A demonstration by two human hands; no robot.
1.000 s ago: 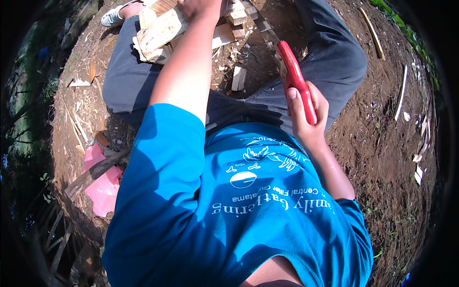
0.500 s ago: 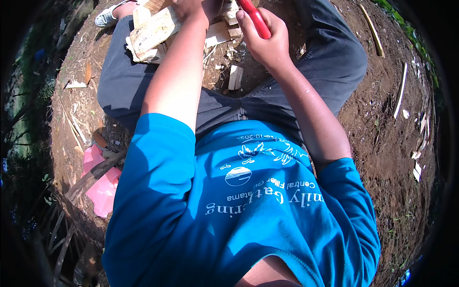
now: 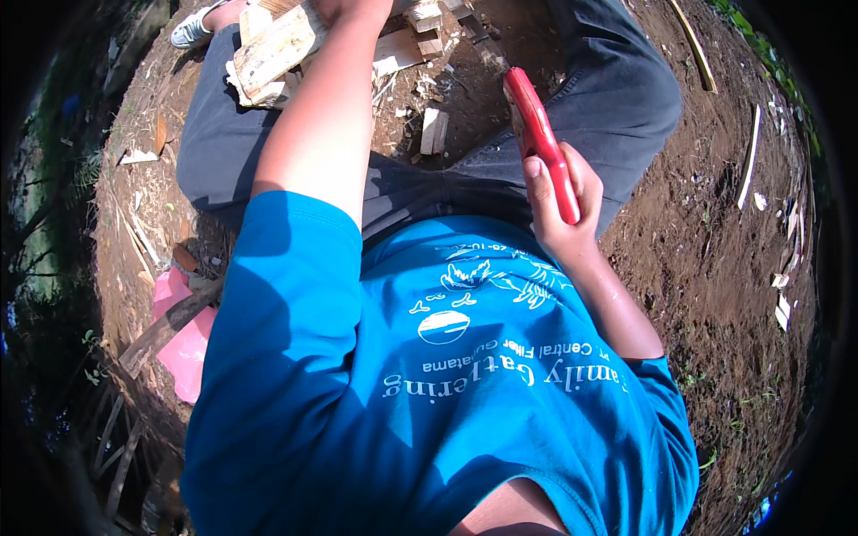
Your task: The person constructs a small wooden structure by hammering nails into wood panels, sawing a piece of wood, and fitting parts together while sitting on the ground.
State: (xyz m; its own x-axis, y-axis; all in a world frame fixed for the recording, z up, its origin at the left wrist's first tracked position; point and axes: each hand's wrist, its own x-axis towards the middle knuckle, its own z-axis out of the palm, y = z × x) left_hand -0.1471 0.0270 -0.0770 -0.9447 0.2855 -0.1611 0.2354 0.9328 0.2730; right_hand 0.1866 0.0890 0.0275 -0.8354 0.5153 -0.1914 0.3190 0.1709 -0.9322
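Observation:
My right hand (image 3: 565, 192) is wrapped round the red handle of a hand saw (image 3: 539, 125), held over my right thigh. Its blurred, narrow blade seems to run up and left from the handle toward the top edge. My left hand (image 3: 350, 7) is at the top edge against a pale split piece of wood (image 3: 284, 49); its fingers are out of the picture. More wood pieces lie around and under that one, beside my left leg. A short cut wood block (image 3: 434, 131) rests on the soil between my legs.
Wood chips and shavings (image 3: 429, 87) litter the brown soil between my legs. Long wood strips (image 3: 751, 156) lie on the ground at right. A pink plastic sheet (image 3: 183, 344) and a thick stick (image 3: 170, 329) are at lower left. Plants border the ground.
My right hand has drawn the saw back toward my body and to the right, bringing more of its red handle into view. My left arm has shifted only slightly.

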